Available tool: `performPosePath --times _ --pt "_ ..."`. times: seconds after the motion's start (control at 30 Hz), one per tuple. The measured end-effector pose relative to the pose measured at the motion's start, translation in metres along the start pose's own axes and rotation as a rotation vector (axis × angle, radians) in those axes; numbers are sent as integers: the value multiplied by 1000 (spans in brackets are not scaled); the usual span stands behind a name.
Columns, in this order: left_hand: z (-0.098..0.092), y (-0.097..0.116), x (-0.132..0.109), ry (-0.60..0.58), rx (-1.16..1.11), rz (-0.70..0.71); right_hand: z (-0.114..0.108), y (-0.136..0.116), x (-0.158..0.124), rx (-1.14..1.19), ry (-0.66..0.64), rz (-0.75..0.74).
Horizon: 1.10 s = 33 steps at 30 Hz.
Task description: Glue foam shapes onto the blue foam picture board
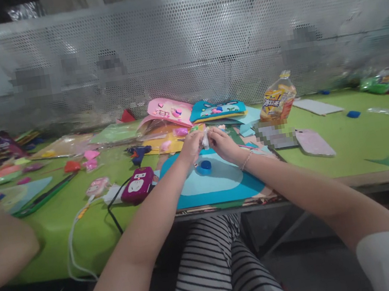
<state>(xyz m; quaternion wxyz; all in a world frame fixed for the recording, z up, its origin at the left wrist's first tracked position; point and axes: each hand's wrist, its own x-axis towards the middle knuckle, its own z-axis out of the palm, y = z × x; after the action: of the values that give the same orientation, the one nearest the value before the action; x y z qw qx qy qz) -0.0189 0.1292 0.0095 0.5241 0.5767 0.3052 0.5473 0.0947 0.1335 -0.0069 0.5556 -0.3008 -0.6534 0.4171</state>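
My left hand (pixel 193 145) and my right hand (pixel 220 142) meet above the middle of the table. Pinched between the fingers of both is a small whitish piece (pixel 206 139), too blurred to tell its kind. Just below them lies a blue sheet (pixel 221 196) with a paler blue rounded shape (pixel 218 181) on it. A small round tub with a blue lid (pixel 204 167) sits on that pale shape. Behind my hands, a pink decorated piece (pixel 174 113) and a teal decorated piece (pixel 216 109) lean near the mesh.
A perforated metal screen (pixel 177 35) closes off the back of the green table (pixel 345 141). Right of me are a drink bottle (pixel 278 100) and a pink phone (pixel 314 142). On the left lie a maroon device (pixel 138 186), a white cable (pixel 70 244) and another person's arm (pixel 0 235).
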Motion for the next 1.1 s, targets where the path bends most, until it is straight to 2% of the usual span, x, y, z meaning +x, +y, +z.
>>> performPosePath --times 0.1,0.2,0.43,0.6,0.7,0.8,1.0,1.1 --pt "-3 0 1 -10 -7 55 -4 -2 0 -13 -42 -11" --pt "-8 -4 4 -5 134 89 -9 -5 -2 -138 -90 -14" --pt "-2 -6 2 56 509 150 -8 -8 -3 -528 69 -23" --pt "5 -1 -3 144 685 227 -6 -8 -3 -620 65 -126" --pt "7 0 -4 179 672 219 -4 -9 -4 -594 44 -168" --pt "6 -1 -3 190 612 188 -4 -7 -4 -509 50 -147" --pt "-1 0 -1 55 560 222 -6 1 -2 -161 31 10" --pt "-1 -2 1 78 492 182 -2 -1 -2 -31 21 62"
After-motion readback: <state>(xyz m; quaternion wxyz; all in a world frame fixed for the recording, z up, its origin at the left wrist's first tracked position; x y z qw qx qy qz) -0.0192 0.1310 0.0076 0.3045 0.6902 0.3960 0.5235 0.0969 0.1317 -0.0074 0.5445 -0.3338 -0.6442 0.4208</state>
